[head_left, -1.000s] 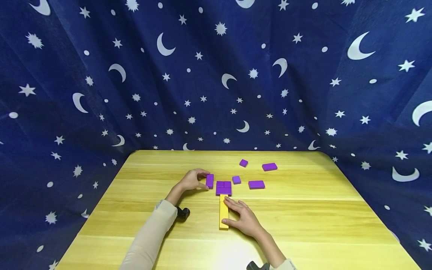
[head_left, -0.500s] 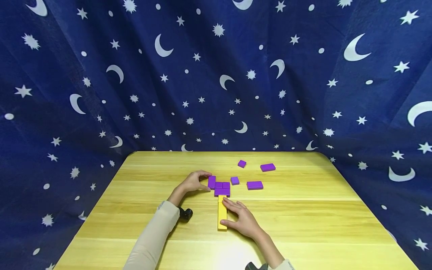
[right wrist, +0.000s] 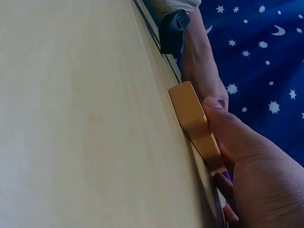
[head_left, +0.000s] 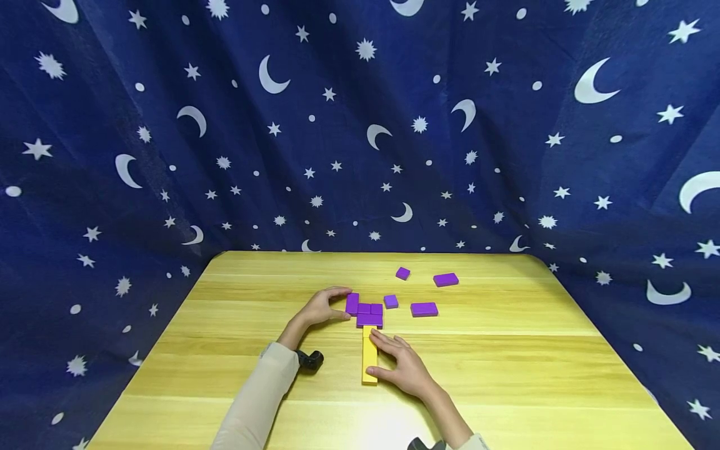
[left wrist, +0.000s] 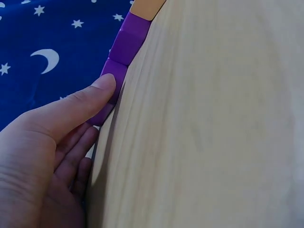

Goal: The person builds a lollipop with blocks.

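My left hand (head_left: 319,307) pinches a purple rectangular block (head_left: 352,304) lengthwise, thumb at its near end and fingers at the far end. That block lies against the left side of a purple cluster, where two small pieces sit behind a wider purple block (head_left: 369,320). In the left wrist view the thumb presses the purple block (left wrist: 110,90). From the cluster a yellow strip runs toward me, a short piece (head_left: 368,330) followed by a long yellow block (head_left: 369,359). My right hand (head_left: 406,367) holds the long yellow block between thumb and fingertips along its right side.
Right of the cluster lie a small purple square block (head_left: 390,302) and a purple rectangular block (head_left: 424,309). Farther back are another small purple block (head_left: 402,273) and a purple rectangle (head_left: 446,280). A dark starry curtain (head_left: 337,125) hangs behind the wooden table (head_left: 506,375).
My left hand has slid the purple rectangular block right, closing the gap to the cluster. The right hand keeps its place on the yellow block; the head view has shifted slightly.
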`<state>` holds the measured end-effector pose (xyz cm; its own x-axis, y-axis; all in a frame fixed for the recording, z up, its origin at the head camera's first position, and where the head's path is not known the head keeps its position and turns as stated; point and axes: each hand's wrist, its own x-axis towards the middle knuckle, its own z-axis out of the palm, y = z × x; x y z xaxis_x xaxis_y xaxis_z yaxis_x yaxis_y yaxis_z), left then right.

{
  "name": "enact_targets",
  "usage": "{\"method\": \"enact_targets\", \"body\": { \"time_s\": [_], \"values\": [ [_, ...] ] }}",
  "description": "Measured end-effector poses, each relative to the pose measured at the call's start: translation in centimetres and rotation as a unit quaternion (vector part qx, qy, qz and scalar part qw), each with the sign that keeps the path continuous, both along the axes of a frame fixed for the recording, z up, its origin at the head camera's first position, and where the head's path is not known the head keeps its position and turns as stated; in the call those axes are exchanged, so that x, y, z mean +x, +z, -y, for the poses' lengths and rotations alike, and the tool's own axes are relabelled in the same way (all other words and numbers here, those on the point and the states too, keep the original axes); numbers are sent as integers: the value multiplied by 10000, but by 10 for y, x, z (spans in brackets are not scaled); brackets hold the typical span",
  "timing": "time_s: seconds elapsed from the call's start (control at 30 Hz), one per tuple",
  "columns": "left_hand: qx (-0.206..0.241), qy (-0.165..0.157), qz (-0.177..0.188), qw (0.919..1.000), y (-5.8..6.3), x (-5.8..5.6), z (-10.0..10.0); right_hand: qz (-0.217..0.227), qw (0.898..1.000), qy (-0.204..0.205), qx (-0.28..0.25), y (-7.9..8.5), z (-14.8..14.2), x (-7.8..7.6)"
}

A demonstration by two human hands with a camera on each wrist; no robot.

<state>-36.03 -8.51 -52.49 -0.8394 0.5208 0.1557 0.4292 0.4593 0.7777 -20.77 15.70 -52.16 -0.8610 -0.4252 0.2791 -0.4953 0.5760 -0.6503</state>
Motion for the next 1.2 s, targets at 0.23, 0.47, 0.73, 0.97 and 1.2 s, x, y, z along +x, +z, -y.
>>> {"method": "enact_targets", "body": {
  "time_s": [0.23,0.47,0.73,0.97,1.2],
  "values": [
    [34,12,-37,10000,-2,-1,2,13,10000,-20,27,0,1,0],
    [71,-25,-99,9999,0,0,1,-58,10000,-15,-23,1,1,-1],
    [-64,13,-143,9999,-2,0,3,15,9999,-39,-115,0,2,-1],
    [-10,-19,-90,10000,-2,-2,4,272,9984,-210,-441,0,4,-1],
    [21,-78,-60,9999,-5,-3,4,729,9913,-337,-1041,5,2,-7]
  ]
}}
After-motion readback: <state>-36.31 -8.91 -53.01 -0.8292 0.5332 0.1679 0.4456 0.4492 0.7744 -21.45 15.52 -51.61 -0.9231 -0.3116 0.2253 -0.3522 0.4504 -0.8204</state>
